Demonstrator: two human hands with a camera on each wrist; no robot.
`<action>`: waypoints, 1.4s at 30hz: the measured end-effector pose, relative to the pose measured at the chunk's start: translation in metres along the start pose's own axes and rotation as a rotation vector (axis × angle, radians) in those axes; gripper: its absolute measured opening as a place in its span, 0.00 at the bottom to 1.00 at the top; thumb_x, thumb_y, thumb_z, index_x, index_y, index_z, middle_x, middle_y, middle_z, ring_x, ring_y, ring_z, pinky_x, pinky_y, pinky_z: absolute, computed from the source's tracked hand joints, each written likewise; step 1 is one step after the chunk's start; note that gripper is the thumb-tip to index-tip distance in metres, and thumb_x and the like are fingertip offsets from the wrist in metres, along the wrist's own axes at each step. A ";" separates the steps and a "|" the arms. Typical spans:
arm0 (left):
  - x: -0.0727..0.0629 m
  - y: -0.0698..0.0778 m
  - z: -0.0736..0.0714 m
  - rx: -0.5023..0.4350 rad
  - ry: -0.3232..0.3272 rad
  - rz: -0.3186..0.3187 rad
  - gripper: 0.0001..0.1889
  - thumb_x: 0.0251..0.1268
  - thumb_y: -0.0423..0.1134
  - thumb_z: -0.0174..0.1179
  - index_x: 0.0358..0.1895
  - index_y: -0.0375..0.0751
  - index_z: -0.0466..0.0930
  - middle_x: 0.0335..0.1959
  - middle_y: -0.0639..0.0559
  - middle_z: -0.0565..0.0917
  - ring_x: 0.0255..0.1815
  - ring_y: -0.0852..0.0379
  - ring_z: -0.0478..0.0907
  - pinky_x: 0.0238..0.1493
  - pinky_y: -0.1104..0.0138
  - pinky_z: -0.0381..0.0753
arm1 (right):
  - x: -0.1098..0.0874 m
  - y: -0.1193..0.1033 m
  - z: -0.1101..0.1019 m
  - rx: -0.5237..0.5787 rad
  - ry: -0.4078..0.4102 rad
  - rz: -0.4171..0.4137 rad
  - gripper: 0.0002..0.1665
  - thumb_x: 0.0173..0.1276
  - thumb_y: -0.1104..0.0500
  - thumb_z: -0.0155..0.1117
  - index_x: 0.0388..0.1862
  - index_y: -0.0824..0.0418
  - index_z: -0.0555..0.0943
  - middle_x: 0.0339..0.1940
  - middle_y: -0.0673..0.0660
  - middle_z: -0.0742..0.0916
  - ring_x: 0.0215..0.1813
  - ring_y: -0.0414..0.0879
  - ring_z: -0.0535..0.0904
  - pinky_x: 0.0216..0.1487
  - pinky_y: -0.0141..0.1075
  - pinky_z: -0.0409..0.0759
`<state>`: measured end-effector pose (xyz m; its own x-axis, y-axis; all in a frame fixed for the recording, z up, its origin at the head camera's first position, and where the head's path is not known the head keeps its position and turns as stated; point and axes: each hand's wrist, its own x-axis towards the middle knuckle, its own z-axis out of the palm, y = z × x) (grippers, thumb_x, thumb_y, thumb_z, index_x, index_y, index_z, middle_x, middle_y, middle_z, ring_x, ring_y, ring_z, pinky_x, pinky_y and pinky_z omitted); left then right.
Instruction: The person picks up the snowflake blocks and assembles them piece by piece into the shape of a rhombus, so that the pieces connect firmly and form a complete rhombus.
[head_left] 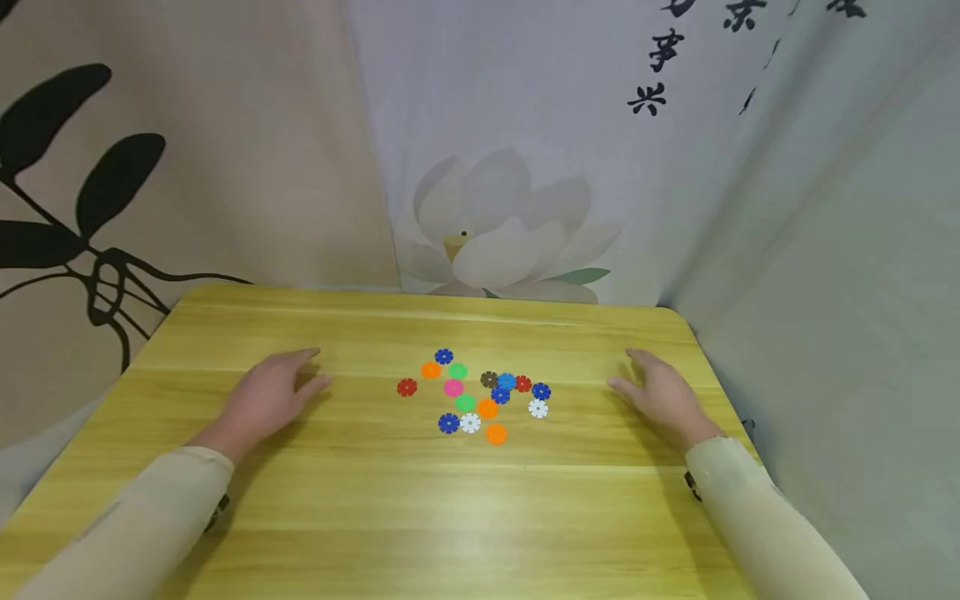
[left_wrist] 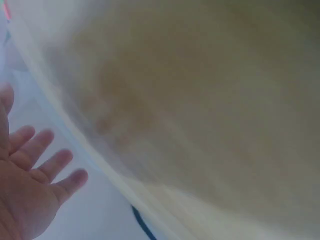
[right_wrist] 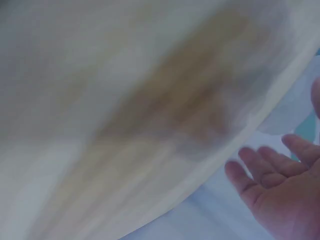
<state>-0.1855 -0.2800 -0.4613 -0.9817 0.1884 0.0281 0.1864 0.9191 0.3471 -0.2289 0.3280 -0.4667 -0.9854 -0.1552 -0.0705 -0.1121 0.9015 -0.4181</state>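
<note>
Several small notched plastic discs lie in a loose cluster on the wooden table, among them a red disc, a pink disc, an orange disc and a white disc. A light blue disc overlaps its neighbours. Left of the cluster, my left hand hovers over the table with nothing in it, fingers relaxed and pointing inward. My right hand mirrors it on the other side, also holding nothing. Both wrist views show the palms bare and the fingers loosely extended.
The wooden table has rounded far corners. Behind it hangs a pale curtain printed with a lotus, leaves and dark characters. Another stretch of curtain runs close along the right edge.
</note>
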 end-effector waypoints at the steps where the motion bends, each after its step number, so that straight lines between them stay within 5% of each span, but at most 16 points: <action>1: 0.003 0.005 0.000 -0.014 0.003 -0.005 0.38 0.83 0.60 0.55 0.79 0.32 0.67 0.76 0.27 0.73 0.76 0.22 0.67 0.76 0.28 0.66 | 0.003 -0.005 0.000 0.020 0.000 -0.010 0.47 0.81 0.40 0.64 0.85 0.65 0.62 0.83 0.72 0.69 0.82 0.73 0.64 0.81 0.70 0.65; 8: 0.027 0.047 0.016 -0.017 -0.027 0.052 0.33 0.79 0.56 0.62 0.76 0.37 0.74 0.73 0.31 0.78 0.76 0.26 0.70 0.79 0.32 0.66 | 0.025 -0.053 0.013 0.055 -0.055 -0.075 0.37 0.81 0.46 0.66 0.79 0.65 0.73 0.75 0.69 0.80 0.73 0.67 0.79 0.74 0.62 0.78; 16: 0.045 0.082 0.033 0.007 -0.078 0.125 0.32 0.71 0.56 0.71 0.69 0.38 0.82 0.68 0.34 0.82 0.71 0.31 0.75 0.76 0.36 0.72 | 0.040 -0.099 0.029 0.078 -0.099 -0.139 0.34 0.79 0.47 0.69 0.76 0.62 0.77 0.72 0.64 0.84 0.69 0.61 0.82 0.73 0.58 0.81; 22: 0.050 0.092 0.038 0.026 -0.112 0.133 0.32 0.68 0.55 0.74 0.68 0.38 0.83 0.66 0.35 0.83 0.66 0.33 0.77 0.69 0.37 0.79 | 0.048 -0.118 0.041 0.068 -0.140 -0.184 0.33 0.77 0.47 0.72 0.74 0.60 0.79 0.69 0.62 0.86 0.69 0.59 0.82 0.74 0.57 0.81; 31: 0.054 0.103 0.039 0.003 -0.133 0.065 0.28 0.66 0.52 0.76 0.65 0.41 0.86 0.63 0.38 0.84 0.62 0.37 0.77 0.61 0.40 0.81 | 0.055 -0.133 0.054 0.058 -0.197 -0.220 0.32 0.74 0.46 0.74 0.72 0.57 0.81 0.62 0.59 0.88 0.62 0.53 0.83 0.71 0.52 0.83; 42: 0.060 0.107 0.037 -0.102 -0.167 -0.051 0.23 0.62 0.43 0.79 0.59 0.42 0.89 0.61 0.40 0.88 0.65 0.37 0.82 0.71 0.43 0.80 | 0.055 -0.138 0.057 -0.004 -0.215 -0.220 0.34 0.70 0.42 0.77 0.70 0.54 0.84 0.71 0.59 0.85 0.74 0.59 0.77 0.80 0.54 0.75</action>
<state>-0.2233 -0.1576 -0.4574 -0.9679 0.2050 -0.1451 0.1231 0.8908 0.4374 -0.2607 0.1716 -0.4646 -0.8876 -0.4286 -0.1690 -0.3209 0.8383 -0.4408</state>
